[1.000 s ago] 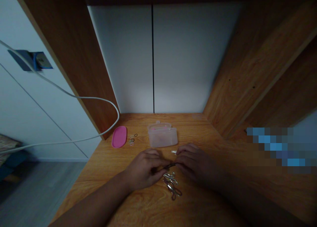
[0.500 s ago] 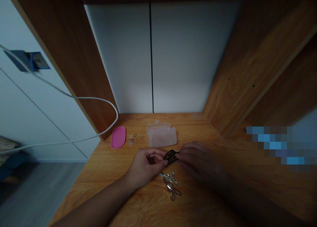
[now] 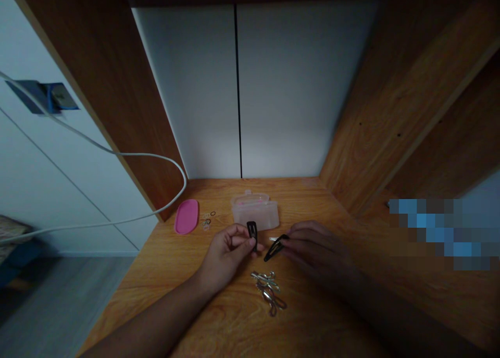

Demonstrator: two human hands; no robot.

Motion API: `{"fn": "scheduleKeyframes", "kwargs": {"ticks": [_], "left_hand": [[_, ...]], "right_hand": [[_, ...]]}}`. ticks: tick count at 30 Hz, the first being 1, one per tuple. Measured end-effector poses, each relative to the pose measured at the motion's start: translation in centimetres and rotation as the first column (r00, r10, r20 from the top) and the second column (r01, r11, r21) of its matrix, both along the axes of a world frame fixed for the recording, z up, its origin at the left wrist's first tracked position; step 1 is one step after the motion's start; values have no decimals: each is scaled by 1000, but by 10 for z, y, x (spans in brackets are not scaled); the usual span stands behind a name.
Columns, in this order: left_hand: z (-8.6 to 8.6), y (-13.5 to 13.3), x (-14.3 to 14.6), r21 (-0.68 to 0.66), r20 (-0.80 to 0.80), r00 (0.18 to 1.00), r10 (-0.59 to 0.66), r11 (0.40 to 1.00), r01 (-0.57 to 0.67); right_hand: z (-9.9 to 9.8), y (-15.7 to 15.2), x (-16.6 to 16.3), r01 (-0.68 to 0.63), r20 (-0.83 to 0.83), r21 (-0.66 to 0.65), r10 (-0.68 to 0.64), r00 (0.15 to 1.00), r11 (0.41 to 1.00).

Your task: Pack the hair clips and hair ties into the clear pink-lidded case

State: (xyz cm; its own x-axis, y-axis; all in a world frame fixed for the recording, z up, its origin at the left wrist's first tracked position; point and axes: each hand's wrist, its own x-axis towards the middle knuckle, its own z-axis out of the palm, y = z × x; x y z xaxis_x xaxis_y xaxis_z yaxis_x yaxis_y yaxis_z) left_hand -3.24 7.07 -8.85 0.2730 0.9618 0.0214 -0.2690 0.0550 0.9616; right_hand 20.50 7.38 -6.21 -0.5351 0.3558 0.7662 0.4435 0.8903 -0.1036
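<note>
Pinched between thumb and fingers of my left hand (image 3: 228, 251) is a black snap hair clip (image 3: 252, 232), standing nearly upright. My right hand (image 3: 318, 248) grips a second black snap hair clip (image 3: 275, 247), tilted with its free end down to the left. The two clips are apart. Just left of my right fingers a small pale metallic piece (image 3: 273, 238) shows, partly hidden. Below the hands lies a loose pile of shiny metallic hair clips (image 3: 269, 291) on the wooden tabletop (image 3: 211, 326).
Behind my hands stands an open translucent plastic box (image 3: 255, 215) with its lid raised. A pink oval tray (image 3: 186, 217) lies to the left, beside several small hair ties (image 3: 207, 222). A white cable (image 3: 156, 212) loops in from the left. Wooden side panels and a pale back wall enclose the tabletop.
The black clips, held together between both hands before, are now separated, one in each hand. My left hand has turned its clip upright. The metallic pile has stayed put.
</note>
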Motion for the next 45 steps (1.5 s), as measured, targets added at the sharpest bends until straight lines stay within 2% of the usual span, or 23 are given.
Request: {"fn": "scheduleKeyframes", "kwargs": {"ticks": [8, 15, 20, 25, 30, 34, 37, 41, 45], "left_hand": [[1, -3, -1, 35, -140, 990, 3, 999, 2], [-6, 0, -2, 63, -129, 991, -19, 998, 28], [-4, 1, -2, 129, -128, 992, 5, 992, 12], [-1, 1, -4, 123, -141, 988, 59, 992, -42], [-1, 3, -7, 60, -167, 982, 93, 995, -84], [0, 2, -7, 29, -149, 987, 66, 998, -62], [-1, 1, -6, 26, -133, 990, 37, 999, -34], [-2, 0, -3, 51, -125, 992, -34, 998, 41], [-4, 1, -3, 57, -118, 991, -60, 996, 67]], "right_hand": [[-1, 2, 1, -1, -5, -6, 1, 1000, 1000], [-3, 3, 2, -2, -14, 1, 2, 1000, 1000], [-4, 4, 3, -31, 23, 7, 31, 999, 999], [-10, 5, 2, 52, 41, -112, -48, 998, 992], [-11, 6, 1, -79, 64, -219, 95, 993, 973], [-6, 2, 3, -109, 89, -225, 132, 987, 968], [-2, -3, 5, -138, 48, -244, 154, 987, 960], [-1, -6, 5, -103, 13, -301, 112, 994, 948], [-2, -5, 3, -103, -60, -292, 89, 994, 951]]}}
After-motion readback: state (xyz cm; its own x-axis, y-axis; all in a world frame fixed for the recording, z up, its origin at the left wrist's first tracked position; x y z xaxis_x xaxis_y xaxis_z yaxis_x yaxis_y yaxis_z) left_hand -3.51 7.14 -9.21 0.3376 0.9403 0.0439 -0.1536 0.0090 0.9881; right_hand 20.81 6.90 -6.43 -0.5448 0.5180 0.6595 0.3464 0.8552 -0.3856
